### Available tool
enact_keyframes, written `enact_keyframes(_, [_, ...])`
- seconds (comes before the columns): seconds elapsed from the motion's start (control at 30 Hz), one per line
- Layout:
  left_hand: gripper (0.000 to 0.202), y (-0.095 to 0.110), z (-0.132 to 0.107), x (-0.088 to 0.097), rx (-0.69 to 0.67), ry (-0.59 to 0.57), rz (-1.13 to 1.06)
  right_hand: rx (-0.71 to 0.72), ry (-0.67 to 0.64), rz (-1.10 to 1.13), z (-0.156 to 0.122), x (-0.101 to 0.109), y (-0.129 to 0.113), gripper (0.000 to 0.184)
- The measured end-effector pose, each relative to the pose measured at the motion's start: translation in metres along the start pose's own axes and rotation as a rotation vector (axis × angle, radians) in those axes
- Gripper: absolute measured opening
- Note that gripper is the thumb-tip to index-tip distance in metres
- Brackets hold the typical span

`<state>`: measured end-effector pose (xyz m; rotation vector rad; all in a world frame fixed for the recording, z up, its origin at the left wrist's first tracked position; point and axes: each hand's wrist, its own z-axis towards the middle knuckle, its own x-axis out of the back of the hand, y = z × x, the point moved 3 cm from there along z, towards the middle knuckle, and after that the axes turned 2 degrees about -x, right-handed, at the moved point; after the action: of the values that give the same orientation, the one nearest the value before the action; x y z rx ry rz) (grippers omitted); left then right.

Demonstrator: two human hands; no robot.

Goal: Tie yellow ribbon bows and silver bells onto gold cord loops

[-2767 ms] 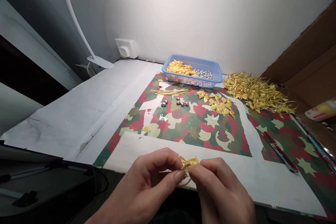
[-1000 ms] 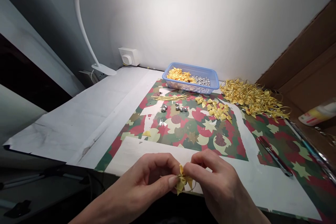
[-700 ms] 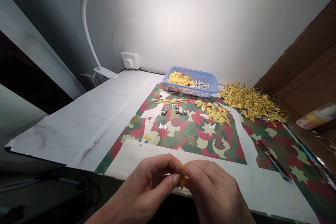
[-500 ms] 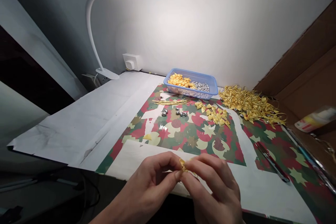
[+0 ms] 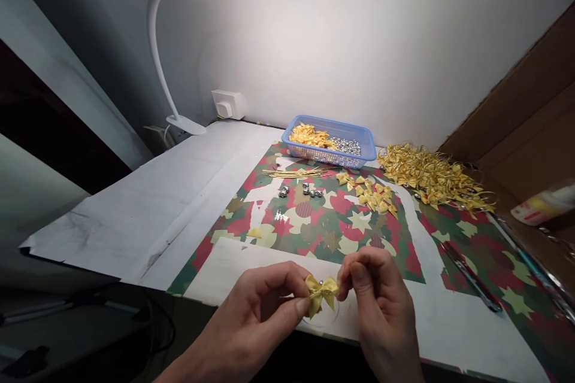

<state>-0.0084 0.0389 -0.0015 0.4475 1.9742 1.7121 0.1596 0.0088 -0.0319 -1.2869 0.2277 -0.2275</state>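
Observation:
Between the thumb and fingers of my left hand [image 5: 265, 311] is a small yellow ribbon bow [image 5: 322, 294], pinched by its left side. A tiny silver bead or bell shows at its middle, and a thin tie curves below it. My right hand [image 5: 381, 305] is at the bow's right loop with its fingers curled in and closed. Whether those fingertips grip the bow or a thin tie is hidden. Beyond my hands lie silver bells [image 5: 311, 191] in small groups, a bundle of thin gold ties [image 5: 296, 173] and loose yellow bows [image 5: 375, 196].
A blue basket [image 5: 366, 155] at the wall holds yellow bows and silver bells. Right of it is a heap of bows with ties [image 5: 431, 176]. Tweezers [image 5: 471, 278] lie at the right, near a bottle [image 5: 541, 206]. A white lamp [image 5: 155, 48] stands back left.
My right hand has turned and drawn slightly right, its fingers curling in. The bow, earlier mostly covered by both hands' fingertips, now shows its loops and tails. The view has shifted slightly.

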Motion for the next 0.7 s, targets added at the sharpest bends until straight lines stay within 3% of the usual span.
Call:
enact_keyframes(0.07, [0.016,0.001,0.001,-0.002,-0.013,0.005,-0.021,-0.040,-0.024,0.089,0.000,-0.001,0.005,0.008])
enact_keyframes(0.13, [0.017,0.004,0.002,-0.004,-0.023,-0.002,-0.028,-0.023,-0.056,0.154,0.000,-0.001,0.006,0.015])
enact_keyframes(0.23, [0.017,0.008,0.001,-0.005,-0.042,-0.015,0.013,0.010,-0.172,0.030,0.000,0.000,0.001,0.015])
enact_keyframes(0.33, [0.017,0.009,0.000,-0.005,-0.062,0.027,0.098,-0.083,-0.263,-0.112,0.000,0.001,-0.006,0.023])
enact_keyframes(0.57, [0.018,0.013,-0.004,-0.009,-0.182,0.076,0.334,-0.157,-0.246,-0.111,0.000,-0.003,-0.010,0.012])
enact_keyframes(0.7, [0.024,0.015,-0.005,-0.006,-0.094,0.088,0.310,-0.076,-0.223,-0.160,-0.001,-0.005,-0.014,0.010])
